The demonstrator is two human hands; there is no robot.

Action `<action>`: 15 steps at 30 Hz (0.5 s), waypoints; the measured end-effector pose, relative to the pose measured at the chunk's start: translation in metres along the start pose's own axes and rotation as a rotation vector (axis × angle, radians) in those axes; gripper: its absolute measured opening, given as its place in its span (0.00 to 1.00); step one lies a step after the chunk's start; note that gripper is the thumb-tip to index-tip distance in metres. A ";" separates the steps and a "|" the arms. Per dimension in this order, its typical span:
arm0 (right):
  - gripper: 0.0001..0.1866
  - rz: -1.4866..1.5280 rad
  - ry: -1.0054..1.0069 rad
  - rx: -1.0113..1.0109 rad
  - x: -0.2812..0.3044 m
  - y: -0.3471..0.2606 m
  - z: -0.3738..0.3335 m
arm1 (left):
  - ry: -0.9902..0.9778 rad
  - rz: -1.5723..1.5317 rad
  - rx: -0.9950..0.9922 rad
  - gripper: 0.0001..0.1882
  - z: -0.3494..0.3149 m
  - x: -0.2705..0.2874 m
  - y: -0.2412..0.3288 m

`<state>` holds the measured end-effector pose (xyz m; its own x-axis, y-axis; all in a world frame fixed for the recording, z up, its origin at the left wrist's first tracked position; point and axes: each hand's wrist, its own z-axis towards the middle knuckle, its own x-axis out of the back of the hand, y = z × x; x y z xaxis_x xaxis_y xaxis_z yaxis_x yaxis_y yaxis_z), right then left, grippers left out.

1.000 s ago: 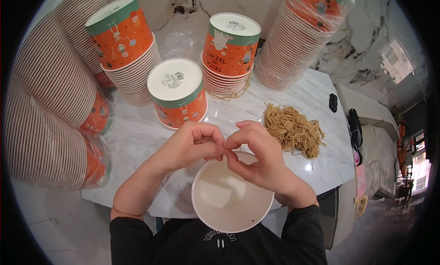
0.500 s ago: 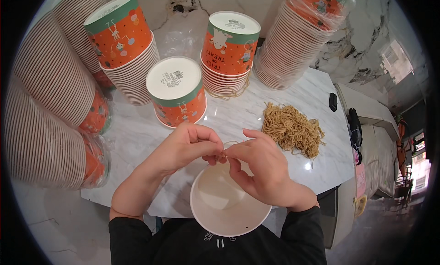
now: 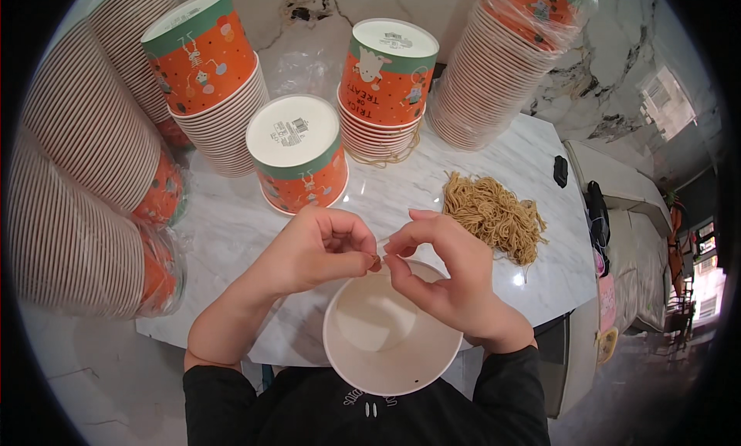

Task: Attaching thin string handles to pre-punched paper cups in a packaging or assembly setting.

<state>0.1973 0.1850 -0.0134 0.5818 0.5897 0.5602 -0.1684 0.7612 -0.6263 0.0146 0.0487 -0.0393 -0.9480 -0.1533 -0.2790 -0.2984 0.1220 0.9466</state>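
Observation:
A white-lined paper bucket (image 3: pixel 401 361) leans mouth-up against my front at the table's near edge. One small dark hole shows near its close rim. At its far rim, my left hand (image 3: pixel 328 245) is closed in a pinch on a bit of tan cord, mostly hidden by the fingers. My right hand (image 3: pixel 448 276) faces it, thumb and forefinger tips together at the same cord. Beyond the right hand lies a loose heap of tan cords (image 3: pixel 494 214). An upside-down orange and green bucket (image 3: pixel 297 160) stands past my left hand.
Nested orange buckets (image 3: pixel 204 76) stand at the back left, and another stack (image 3: pixel 386 83) at the back middle has cord loops at its base. Plastic-wrapped stacks rise at the left (image 3: pixel 85 222) and back right (image 3: pixel 502 76). A small black object (image 3: pixel 561 171) lies on the marble table (image 3: pixel 432 187).
My right hand's fingers have drawn back slightly from the left fingertips and curled into a ring. The bucket has shifted a little to the right. My left hand stays nearly where it was.

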 end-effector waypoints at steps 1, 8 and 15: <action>0.14 0.002 -0.002 0.000 0.000 0.002 0.001 | 0.018 0.025 -0.012 0.03 0.000 -0.001 -0.001; 0.07 0.004 -0.082 -0.028 0.000 0.008 0.002 | 0.054 0.115 -0.050 0.03 0.001 0.000 0.000; 0.05 0.142 -0.161 -0.116 0.004 0.014 0.005 | 0.066 0.213 -0.085 0.02 0.000 -0.002 0.002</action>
<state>0.1935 0.1993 -0.0171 0.4233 0.7309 0.5354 -0.1416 0.6371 -0.7577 0.0156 0.0490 -0.0372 -0.9783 -0.1971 -0.0635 -0.0798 0.0760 0.9939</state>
